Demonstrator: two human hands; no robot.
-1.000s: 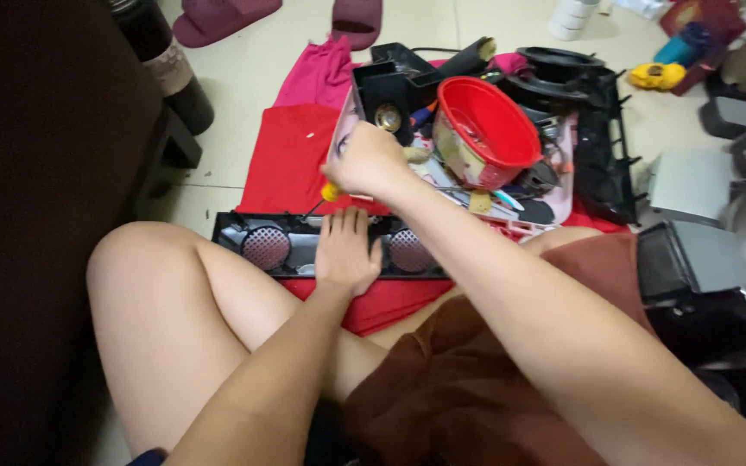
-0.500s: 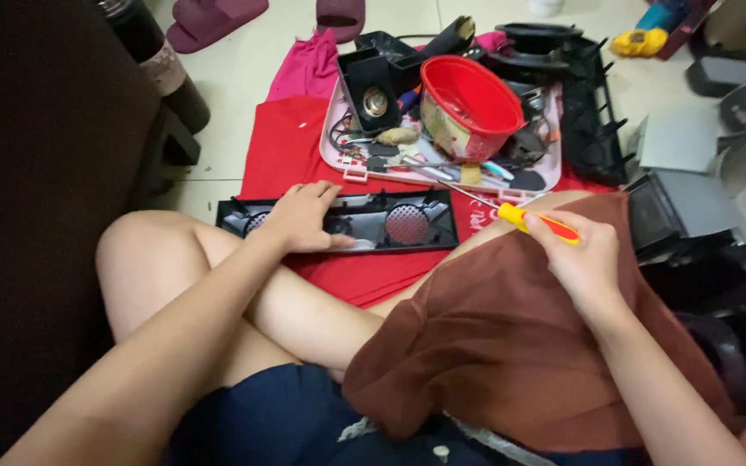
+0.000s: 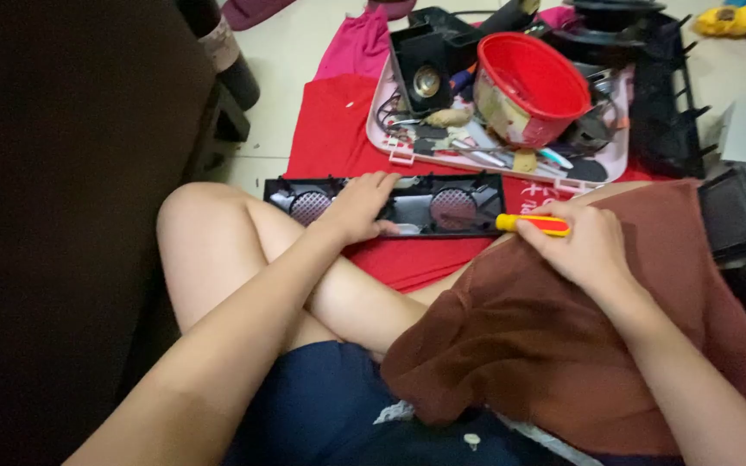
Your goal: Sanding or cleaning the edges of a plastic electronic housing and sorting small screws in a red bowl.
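- Hands at work over a black speaker panel [image 3: 390, 205] that lay across a red cloth [image 3: 338, 121] on the floor, just in front of the person's crossed legs.
- Left hand [image 3: 360, 207] rested flat on the panel, fingers spread, between its two round mesh grilles; the left grille [image 3: 311, 207] sat just beside the wrist, the right grille [image 3: 453, 208] beyond the fingertips.
- Right hand [image 3: 582, 246] was closed around a screwdriver [image 3: 533, 224] with a yellow-and-red handle, held near the panel's right end; the tip could not be seen.
- That hand lay on a brown cloth [image 3: 563, 345] draped over the right knee.
- Behind the panel stood a pink tray [image 3: 386, 138] crowded with small tools and parts.
- On the tray, a red bowl [image 3: 533, 86] sat tilted, beside a black speaker box [image 3: 423, 65] with its round driver facing the camera.
- A black plastic frame [image 3: 671, 95] with prongs lay to the right of the tray.
- A pink cloth [image 3: 360, 47] lay farther back on the pale tiled floor [image 3: 291, 52].
- Dark furniture [image 3: 62, 173] filled the left side of the view.
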